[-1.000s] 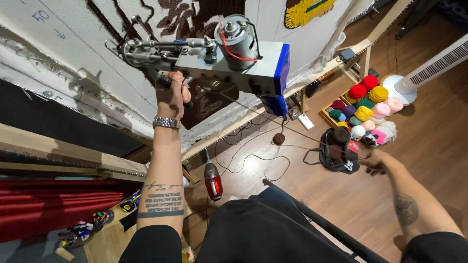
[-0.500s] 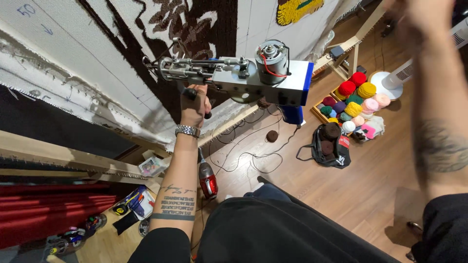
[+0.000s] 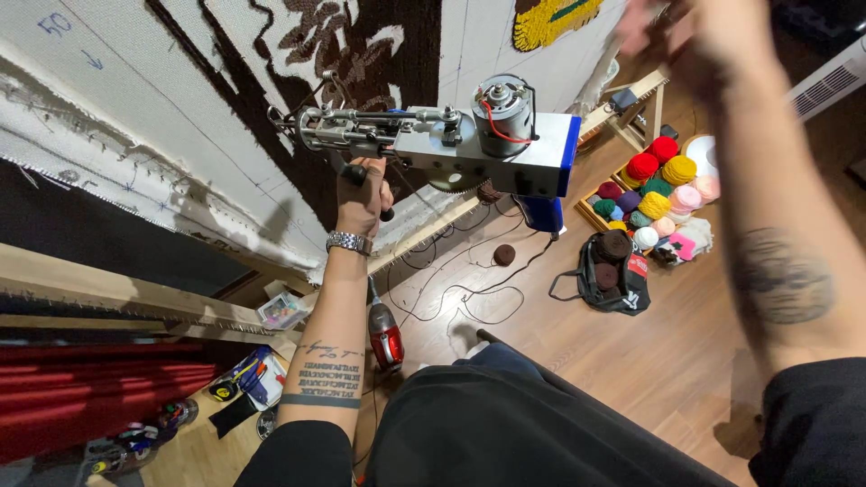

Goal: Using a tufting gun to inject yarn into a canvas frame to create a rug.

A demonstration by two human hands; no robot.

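My left hand (image 3: pixel 361 200) is closed tight round the black front handle of the grey metal tufting gun with the blue rear end (image 3: pixel 469 149), holding it level with its needle end at nine o'clock, pressed toward the white backing cloth with brown tufted pile (image 3: pixel 271 99) stretched on the wooden frame (image 3: pixel 108 289); the grip from beneath carries the gun's weight. My right hand (image 3: pixel 695 32) is raised at one o'clock, blurred, holding nothing that I can make out; how far its fingers are spread I cannot tell.

In the head view I count one gun, one silver wristwatch (image 3: pixel 348 242), one red handheld tool (image 3: pixel 385 335) on the floor at six o'clock, one black bag (image 3: pixel 613 271) at four o'clock, and a crate of yarn balls (image 3: pixel 663 185), well over a dozen, kept near for reach.
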